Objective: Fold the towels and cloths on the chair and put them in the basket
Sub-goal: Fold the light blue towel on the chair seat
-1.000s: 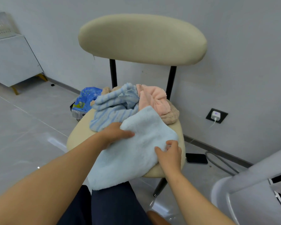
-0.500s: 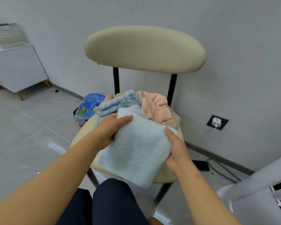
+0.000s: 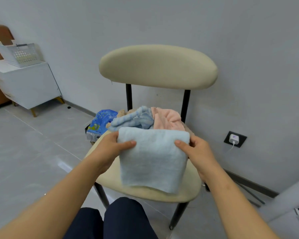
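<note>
Wall: we are facing a plain grey wall with dark skirting.
Floor: we are looking at glossy pale tiles.
Cabinet: a white cabinet is standing far left.
Socket: a socket is holding a charger.

Over the chair seat the towel, cloth pile behind it; basket on cabinet far left.

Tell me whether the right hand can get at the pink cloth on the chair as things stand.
Probably yes, once freed: the pink cloth lies uncovered just beyond the right hand, with nothing between them, but that hand grips the light blue towel.
</note>
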Tool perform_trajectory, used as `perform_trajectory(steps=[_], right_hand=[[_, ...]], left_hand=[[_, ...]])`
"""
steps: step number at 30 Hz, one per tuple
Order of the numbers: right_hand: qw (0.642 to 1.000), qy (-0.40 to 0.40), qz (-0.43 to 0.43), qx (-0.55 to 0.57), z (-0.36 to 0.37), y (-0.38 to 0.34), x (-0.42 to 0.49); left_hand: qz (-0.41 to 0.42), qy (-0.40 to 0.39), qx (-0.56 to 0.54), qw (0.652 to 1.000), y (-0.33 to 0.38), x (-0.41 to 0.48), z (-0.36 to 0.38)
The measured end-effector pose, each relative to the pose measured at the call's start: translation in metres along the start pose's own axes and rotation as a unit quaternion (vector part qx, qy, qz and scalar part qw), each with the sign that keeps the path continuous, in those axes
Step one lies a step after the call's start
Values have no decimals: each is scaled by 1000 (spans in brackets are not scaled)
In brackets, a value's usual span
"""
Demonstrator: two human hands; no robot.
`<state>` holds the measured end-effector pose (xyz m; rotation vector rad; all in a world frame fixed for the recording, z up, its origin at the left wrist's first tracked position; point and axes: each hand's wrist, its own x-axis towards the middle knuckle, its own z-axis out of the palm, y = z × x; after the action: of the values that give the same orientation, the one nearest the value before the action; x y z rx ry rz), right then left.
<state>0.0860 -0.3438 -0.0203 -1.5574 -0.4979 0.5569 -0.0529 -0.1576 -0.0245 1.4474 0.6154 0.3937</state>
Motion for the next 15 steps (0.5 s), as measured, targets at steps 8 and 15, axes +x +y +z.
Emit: perform_trajectory(steps=[8, 15], right_hand=[[994, 72, -80, 14, 1, -3, -2], [991, 14, -57, 119, -11, -8, -3]], left_hand=[[114, 94, 117, 982, 14, -6, 0], [31, -62, -57, 996, 26, -12, 10]])
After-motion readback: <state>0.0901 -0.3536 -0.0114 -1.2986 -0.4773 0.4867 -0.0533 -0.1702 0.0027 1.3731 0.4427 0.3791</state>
